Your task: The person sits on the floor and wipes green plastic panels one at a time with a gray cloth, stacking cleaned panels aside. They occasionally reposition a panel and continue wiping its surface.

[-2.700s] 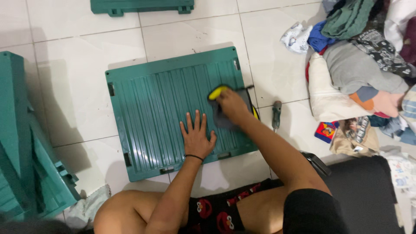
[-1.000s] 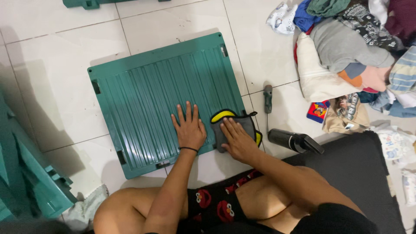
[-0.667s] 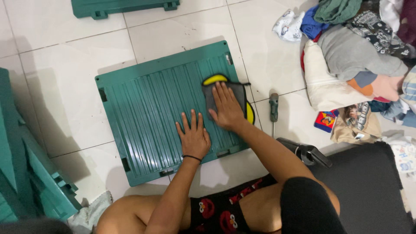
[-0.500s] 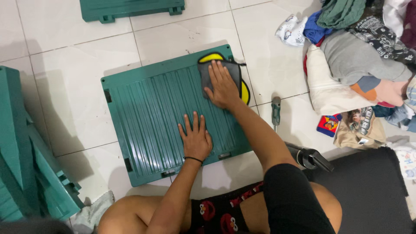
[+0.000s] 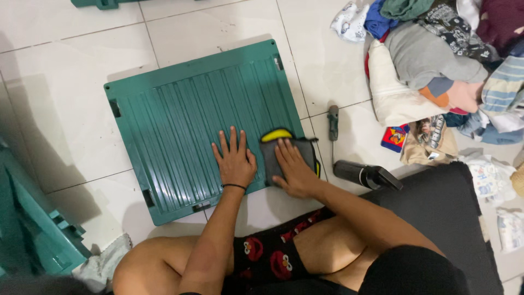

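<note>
A ribbed green plastic panel (image 5: pixel 185 120) lies flat on the white tiled floor in front of me. My left hand (image 5: pixel 234 158) rests flat on its near part, fingers spread, holding nothing. My right hand (image 5: pixel 292 166) presses down flat on a grey cloth with a yellow edge (image 5: pixel 275 136) at the panel's near right corner. I am sitting on the floor with my legs folded, and a black wristband is on my left wrist.
A screwdriver (image 5: pixel 332 117) lies on the tiles right of the panel, a black bottle (image 5: pixel 365 175) near my right arm. A pile of clothes (image 5: pixel 436 60) fills the upper right. More green panels (image 5: pixel 33 229) stand at the left, and another green piece (image 5: pixel 101 3) lies at the top edge. A dark mat (image 5: pixel 442 213) lies at the right.
My right hand has dragged the cloth from the panel's far right corner back toward me to the near right corner. My left hand stayed flat on the panel.
</note>
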